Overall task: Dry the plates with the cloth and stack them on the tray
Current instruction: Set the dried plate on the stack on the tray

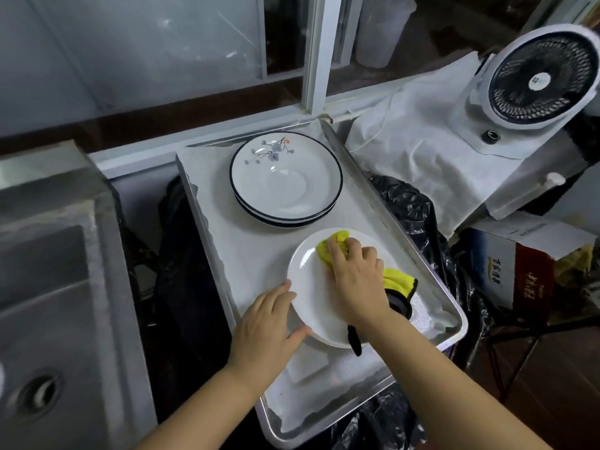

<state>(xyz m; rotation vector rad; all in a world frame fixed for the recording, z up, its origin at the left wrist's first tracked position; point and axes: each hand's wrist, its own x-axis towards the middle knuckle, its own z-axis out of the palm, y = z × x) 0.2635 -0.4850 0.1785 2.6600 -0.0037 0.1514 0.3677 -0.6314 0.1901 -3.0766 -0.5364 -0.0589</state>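
One steel sink point(48, 254) fills the nine o'clock side, with one drain at eight o'clock. One metal tray point(431, 280), lined with white mesh, runs from twelve o'clock down to six; its left rim stands just beside the sink wall, and black plastic sheeting point(418, 216) crowds its right rim. One fan point(535, 76) sits at two o'clock on a white cover, and one printed box point(519, 274) at three o'clock. A stack of rimmed plates point(285, 180), three edges showing, holds the tray's far end; bare mesh lies open at the near end. One plain white plate point(308, 287) lies near the tray's middle. The left hand point(266, 326) grips its near-left edge, thumb on top. The right hand point(354, 280) presses one yellow cloth point(334, 245) onto the plate, fingers curled over it.
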